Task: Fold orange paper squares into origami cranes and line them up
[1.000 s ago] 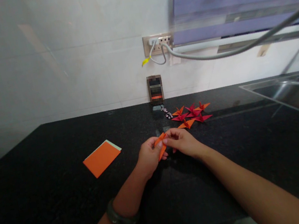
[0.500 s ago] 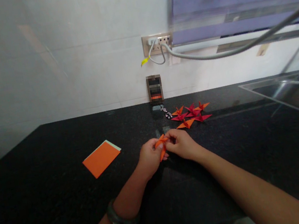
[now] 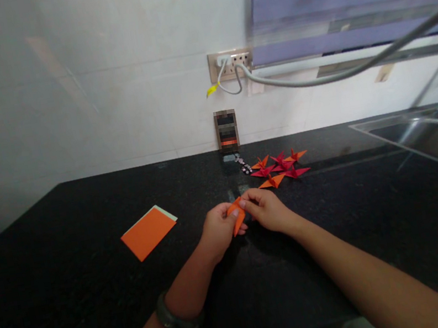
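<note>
Both my hands meet over the middle of the black countertop [image 3: 77, 299] on a small folded orange paper piece [image 3: 237, 217]. My left hand [image 3: 218, 230] pinches its left side with thumb and fingers closed. My right hand [image 3: 266, 211] pinches the top right end of the same piece. A dark bangle [image 3: 177, 317] sits on my left wrist. A stack of flat paper sheets, orange on top [image 3: 148, 232], lies to the left of my hands.
Several finished orange and dark red folded paper figures [image 3: 280, 167] lie behind my hands. A phone [image 3: 226, 129] leans upright against the wall. Above it is a wall socket with a cable [image 3: 230, 66]. A steel sink [image 3: 428, 137] is at the far right.
My fingers shifted slightly on the orange piece, whose flap went from spread out to pressed together. Hands stay in the same spot.
</note>
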`<action>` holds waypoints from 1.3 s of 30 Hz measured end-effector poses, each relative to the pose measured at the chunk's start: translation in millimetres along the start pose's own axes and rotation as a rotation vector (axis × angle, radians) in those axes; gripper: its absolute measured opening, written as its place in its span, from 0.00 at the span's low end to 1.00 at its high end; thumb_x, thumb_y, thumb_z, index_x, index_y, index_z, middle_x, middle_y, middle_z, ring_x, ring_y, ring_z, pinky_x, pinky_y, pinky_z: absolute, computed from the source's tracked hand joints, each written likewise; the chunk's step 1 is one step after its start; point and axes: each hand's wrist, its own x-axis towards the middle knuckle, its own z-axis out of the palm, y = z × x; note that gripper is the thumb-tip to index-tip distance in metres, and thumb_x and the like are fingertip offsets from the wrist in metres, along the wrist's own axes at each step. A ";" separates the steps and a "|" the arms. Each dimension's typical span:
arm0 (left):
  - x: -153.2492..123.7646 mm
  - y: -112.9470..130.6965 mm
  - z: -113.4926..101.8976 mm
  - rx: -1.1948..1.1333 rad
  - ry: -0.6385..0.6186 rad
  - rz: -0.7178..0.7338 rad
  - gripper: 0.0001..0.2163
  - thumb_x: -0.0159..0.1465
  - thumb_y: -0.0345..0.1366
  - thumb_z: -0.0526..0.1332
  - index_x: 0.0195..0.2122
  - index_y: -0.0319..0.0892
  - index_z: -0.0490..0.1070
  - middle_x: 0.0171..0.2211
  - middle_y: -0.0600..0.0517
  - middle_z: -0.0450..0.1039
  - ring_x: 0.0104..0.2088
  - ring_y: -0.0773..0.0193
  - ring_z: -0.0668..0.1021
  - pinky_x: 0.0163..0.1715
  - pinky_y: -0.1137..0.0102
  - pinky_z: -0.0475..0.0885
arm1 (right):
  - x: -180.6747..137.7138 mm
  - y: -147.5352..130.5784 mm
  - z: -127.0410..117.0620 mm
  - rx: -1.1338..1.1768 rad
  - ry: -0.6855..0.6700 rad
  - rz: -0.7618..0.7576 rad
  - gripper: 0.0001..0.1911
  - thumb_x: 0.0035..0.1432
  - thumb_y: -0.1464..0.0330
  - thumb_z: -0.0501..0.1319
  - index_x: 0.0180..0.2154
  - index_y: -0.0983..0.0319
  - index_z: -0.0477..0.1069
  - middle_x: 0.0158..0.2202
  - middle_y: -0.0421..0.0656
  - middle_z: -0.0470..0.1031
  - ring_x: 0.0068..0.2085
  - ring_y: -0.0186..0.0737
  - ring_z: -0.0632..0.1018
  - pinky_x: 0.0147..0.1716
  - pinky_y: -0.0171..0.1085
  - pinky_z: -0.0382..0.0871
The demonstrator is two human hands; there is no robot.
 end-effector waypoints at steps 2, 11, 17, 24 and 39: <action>-0.4 0.4 -0.6 -0.021 -0.004 -0.011 0.03 0.55 0.31 0.58 0.29 0.36 0.66 0.18 0.55 0.69 0.17 0.71 0.73 0.17 0.77 0.69 | 0.5 -0.5 -1.2 0.057 -0.014 0.046 0.11 0.54 0.66 0.53 0.24 0.63 0.66 0.19 0.38 0.65 0.22 0.31 0.66 0.21 0.30 0.59; -2.7 1.0 -0.3 -0.100 -0.106 -0.046 0.08 0.52 0.35 0.61 0.28 0.35 0.66 0.19 0.54 0.70 0.16 0.73 0.72 0.17 0.78 0.68 | 0.3 -0.4 3.4 0.315 -0.048 0.134 0.09 0.44 0.64 0.62 0.25 0.63 0.65 0.19 0.36 0.66 0.21 0.29 0.66 0.20 0.30 0.60; -3.8 2.0 -0.1 -0.078 -0.125 -0.044 0.09 0.52 0.36 0.62 0.29 0.36 0.67 0.20 0.54 0.70 0.17 0.72 0.73 0.18 0.76 0.69 | -1.6 -2.6 5.2 0.281 0.031 0.139 0.11 0.46 0.63 0.60 0.20 0.62 0.63 0.17 0.37 0.66 0.20 0.30 0.66 0.19 0.31 0.59; -4.7 1.6 -1.1 -0.066 -0.148 -0.032 0.08 0.52 0.36 0.62 0.28 0.35 0.67 0.20 0.53 0.71 0.18 0.71 0.73 0.19 0.77 0.69 | -2.8 -8.0 3.0 0.200 0.046 0.090 0.15 0.50 0.62 0.57 0.17 0.62 0.60 0.15 0.35 0.60 0.19 0.29 0.62 0.19 0.30 0.55; -4.5 2.1 0.3 0.009 -0.136 -0.032 0.06 0.53 0.34 0.60 0.29 0.36 0.66 0.21 0.54 0.70 0.19 0.71 0.74 0.19 0.76 0.70 | -0.5 -3.6 1.3 0.314 0.029 0.121 0.14 0.48 0.60 0.60 0.20 0.63 0.63 0.15 0.35 0.63 0.18 0.28 0.62 0.17 0.29 0.55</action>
